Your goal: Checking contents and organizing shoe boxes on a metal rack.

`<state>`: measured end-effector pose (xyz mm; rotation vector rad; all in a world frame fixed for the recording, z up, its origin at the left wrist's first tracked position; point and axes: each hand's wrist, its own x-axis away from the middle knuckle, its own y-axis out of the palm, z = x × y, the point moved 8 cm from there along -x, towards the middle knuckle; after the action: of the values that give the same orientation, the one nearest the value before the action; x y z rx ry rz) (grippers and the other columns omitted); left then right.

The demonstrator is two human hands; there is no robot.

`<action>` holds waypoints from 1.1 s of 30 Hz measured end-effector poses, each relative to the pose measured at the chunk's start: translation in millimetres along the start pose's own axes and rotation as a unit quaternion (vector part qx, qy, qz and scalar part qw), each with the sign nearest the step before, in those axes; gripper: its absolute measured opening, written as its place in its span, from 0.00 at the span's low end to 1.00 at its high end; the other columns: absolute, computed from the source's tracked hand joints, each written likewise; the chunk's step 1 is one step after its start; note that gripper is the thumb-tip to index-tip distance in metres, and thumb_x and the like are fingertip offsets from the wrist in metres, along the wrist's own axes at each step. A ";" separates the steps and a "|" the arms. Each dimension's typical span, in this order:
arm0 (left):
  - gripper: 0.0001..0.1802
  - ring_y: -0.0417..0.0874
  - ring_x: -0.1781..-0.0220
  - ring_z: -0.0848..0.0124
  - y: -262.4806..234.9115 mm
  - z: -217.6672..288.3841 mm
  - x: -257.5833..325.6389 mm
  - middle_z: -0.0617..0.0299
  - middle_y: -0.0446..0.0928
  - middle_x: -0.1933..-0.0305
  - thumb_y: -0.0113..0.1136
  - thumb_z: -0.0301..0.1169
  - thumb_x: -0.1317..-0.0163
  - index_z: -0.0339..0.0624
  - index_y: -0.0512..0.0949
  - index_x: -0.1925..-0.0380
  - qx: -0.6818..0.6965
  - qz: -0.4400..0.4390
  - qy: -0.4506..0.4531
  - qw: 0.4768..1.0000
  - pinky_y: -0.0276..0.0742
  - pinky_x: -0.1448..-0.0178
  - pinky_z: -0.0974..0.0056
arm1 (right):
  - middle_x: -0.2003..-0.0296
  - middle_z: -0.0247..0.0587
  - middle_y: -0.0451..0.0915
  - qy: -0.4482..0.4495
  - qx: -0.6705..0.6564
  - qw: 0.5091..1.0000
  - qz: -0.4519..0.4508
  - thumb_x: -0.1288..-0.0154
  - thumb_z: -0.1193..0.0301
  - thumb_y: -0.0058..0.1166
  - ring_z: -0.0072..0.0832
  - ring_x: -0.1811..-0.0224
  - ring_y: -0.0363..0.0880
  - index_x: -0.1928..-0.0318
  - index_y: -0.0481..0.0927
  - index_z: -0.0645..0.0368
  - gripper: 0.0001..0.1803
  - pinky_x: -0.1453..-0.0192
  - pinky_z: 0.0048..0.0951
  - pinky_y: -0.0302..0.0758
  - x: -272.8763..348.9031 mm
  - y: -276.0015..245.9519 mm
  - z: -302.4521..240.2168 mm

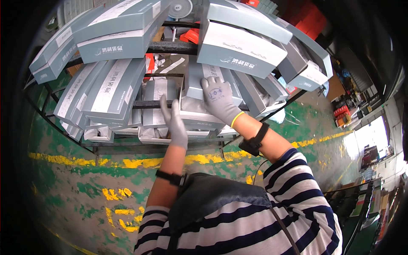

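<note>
My right hand (pixel 219 98), in a grey knit glove with a yellow cuff edge, is on the near end of a grey-blue shoebox lid (pixel 194 78). Its fingers bend over the top, and the thumb is hidden. The lid sits set back over a box (pixel 199 120), whose near end shows white paper inside. Beside that box's left corner is my left hand (pixel 173 123), gloved in grey too. Its fingers stand apart and hold nothing; whether they touch the box cannot be told. Another lidded shoebox (pixel 158 91) lies left of it.
Grey-blue shoeboxes (pixel 112 91) fill a black metal rack (pixel 174 46) on two levels, some stacked and leaning outward. An open shoebox (pixel 304 68) is at the upper right. A fan (pixel 180 8) stands behind. The green floor has a yellow line (pixel 140 162) before the rack.
</note>
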<state>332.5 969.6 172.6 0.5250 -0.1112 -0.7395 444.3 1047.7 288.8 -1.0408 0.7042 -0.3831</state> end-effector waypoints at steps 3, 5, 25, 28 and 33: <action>0.44 0.55 0.21 0.55 -26.5 -26.5 29.1 0.51 0.48 0.19 0.57 0.41 0.29 0.41 0.43 0.22 0.072 -0.022 -0.088 0.993 0.57 0.22 0.50 | 0.54 0.45 0.78 0.011 -0.005 1.000 -0.014 0.50 0.63 0.65 0.40 0.49 0.79 0.49 0.73 0.58 0.28 0.55 0.43 0.77 4.7 -1.8 -2.7; 0.52 0.55 0.22 0.48 -11.7 -59.5 63.6 0.52 0.46 0.20 0.62 0.42 0.31 0.53 0.34 0.22 0.185 -0.064 -0.337 0.921 0.65 0.28 0.39 | 0.54 0.45 0.77 -0.008 -0.003 1.000 -0.006 0.50 0.62 0.65 0.40 0.49 0.79 0.49 0.73 0.58 0.28 0.55 0.42 0.77 5.4 -3.8 -14.9; 0.43 0.70 0.34 0.61 -34.0 -146.3 31.2 0.57 0.63 0.29 0.59 0.35 0.29 0.59 0.44 0.22 0.370 -0.015 -0.258 0.892 0.74 0.36 0.48 | 0.39 0.48 0.69 -0.067 0.002 0.982 -0.175 0.48 0.55 0.64 0.38 0.37 0.71 0.34 0.66 0.68 0.45 0.48 0.44 0.73 38.1 0.6 -94.6; 0.38 0.76 0.47 0.67 -13.4 -123.9 46.0 0.61 0.73 0.40 0.50 0.27 0.32 0.58 0.51 0.23 0.283 -0.016 -0.220 0.933 0.73 0.38 0.56 | 0.40 0.47 0.69 -0.041 -0.043 0.984 -0.169 0.48 0.55 0.62 0.39 0.37 0.71 0.37 0.68 0.66 0.41 0.45 0.44 0.72 43.6 4.7 -64.3; 0.35 0.69 0.33 0.64 -64.8 -66.1 -9.2 0.52 0.64 0.29 0.54 0.30 0.35 0.39 0.59 0.27 0.021 0.043 -0.072 0.996 0.64 0.28 0.59 | 0.33 0.50 0.67 0.014 -0.310 0.922 -0.231 0.40 0.52 0.61 0.49 0.33 0.68 0.32 0.67 0.59 0.40 0.32 0.45 0.68 39.1 30.8 -5.7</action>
<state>304.3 963.3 84.2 0.5043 -0.2822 -0.6922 467.6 1035.0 246.3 -1.8213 0.6112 -0.6019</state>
